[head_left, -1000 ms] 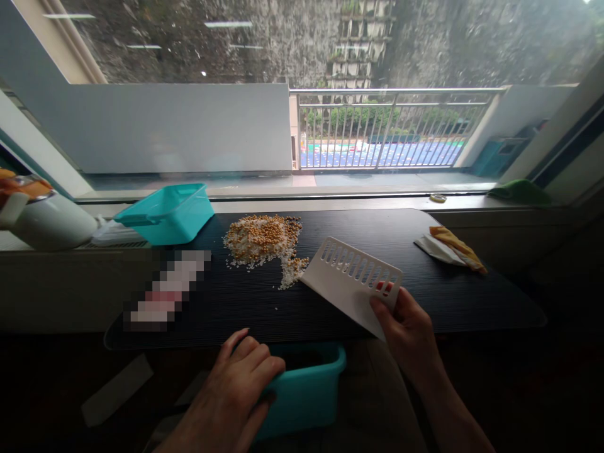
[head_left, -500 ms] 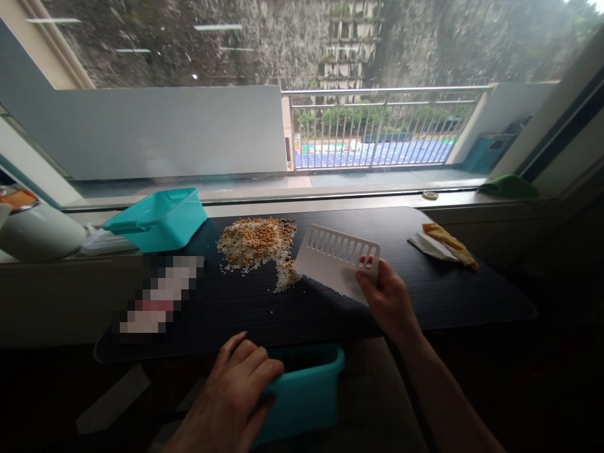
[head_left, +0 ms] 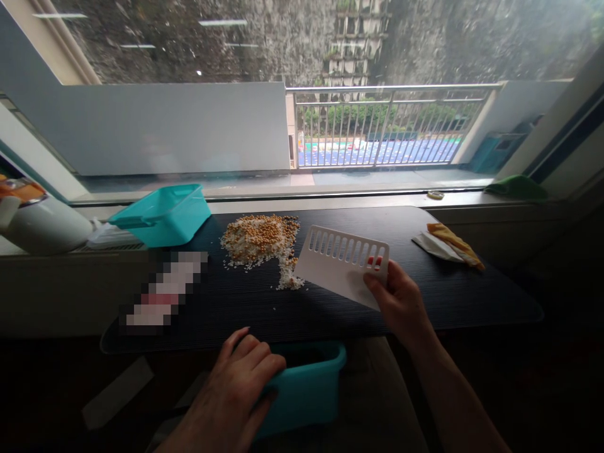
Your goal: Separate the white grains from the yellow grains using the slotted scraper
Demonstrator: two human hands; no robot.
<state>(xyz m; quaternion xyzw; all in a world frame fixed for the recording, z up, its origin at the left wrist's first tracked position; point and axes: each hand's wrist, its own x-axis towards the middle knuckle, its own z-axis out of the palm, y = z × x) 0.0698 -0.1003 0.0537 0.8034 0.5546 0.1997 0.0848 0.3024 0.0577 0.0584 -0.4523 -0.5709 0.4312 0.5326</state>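
Observation:
My right hand pinches the right end of a white slotted plastic scraper, thumb on top and fingertips showing through its slots. The scraper is tilted over the table, its left corner beside a short trail of white grains. That trail runs from a pile of rice-like white grains mixed with yellow beans and a few dark ones. My left hand grips the rim of a teal plastic bin, held below the table's front edge. What lies inside this bin is too dark to make out.
The dark table stands against a window sill. At its back left is another teal bin, with a blurred-out pale item nearer me. A white and yellow packet or cloth lies right; a white pot stands far left.
My right hand and the scraper have shifted slightly to the right. My left hand keeps its hold on the bin's rim. The whole view has moved a little.

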